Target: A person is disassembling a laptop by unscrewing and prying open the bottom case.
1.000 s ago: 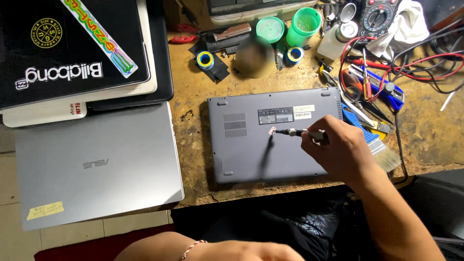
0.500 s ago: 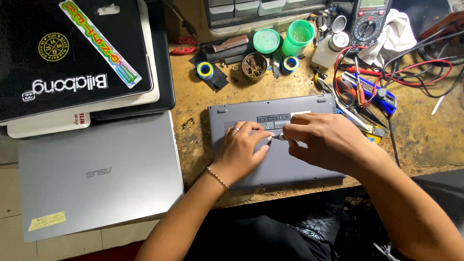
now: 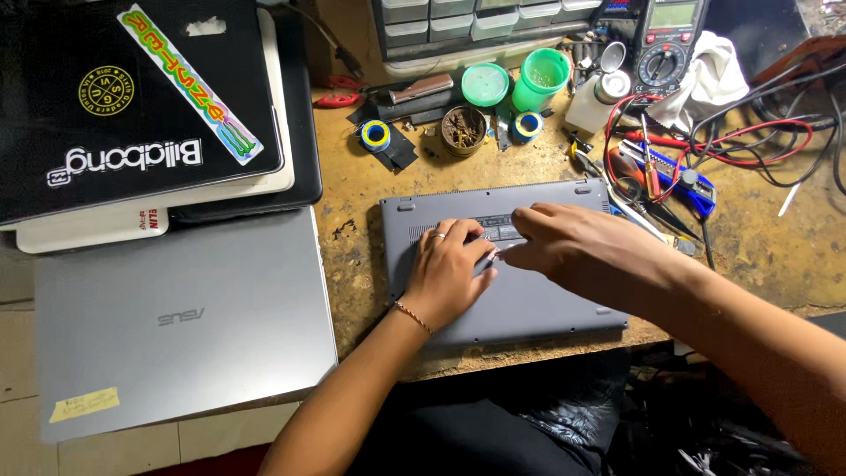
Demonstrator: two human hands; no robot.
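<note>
A grey laptop [image 3: 546, 304] lies upside down on the worn wooden bench, its base plate facing up. My left hand [image 3: 449, 269] rests flat on the left half of the base, a ring on one finger and a thin bracelet at the wrist. My right hand [image 3: 564, 242] reaches in from the right and pinches a small screwdriver [image 3: 490, 254], whose tip sits at the base right beside my left fingertips. The tool's handle is hidden inside the fist.
A silver closed laptop [image 3: 185, 326] lies at the left, with a stack of dark laptops [image 3: 150, 115] behind it. At the back stand green cups [image 3: 539, 79], tape rolls [image 3: 376, 135], a multimeter [image 3: 670, 44], a white cloth, and tangled red and black leads [image 3: 749, 141].
My left hand came up from below and settled on the laptop base. My right hand slid left with the screwdriver toward the middle of the base. The view shifted slightly.
</note>
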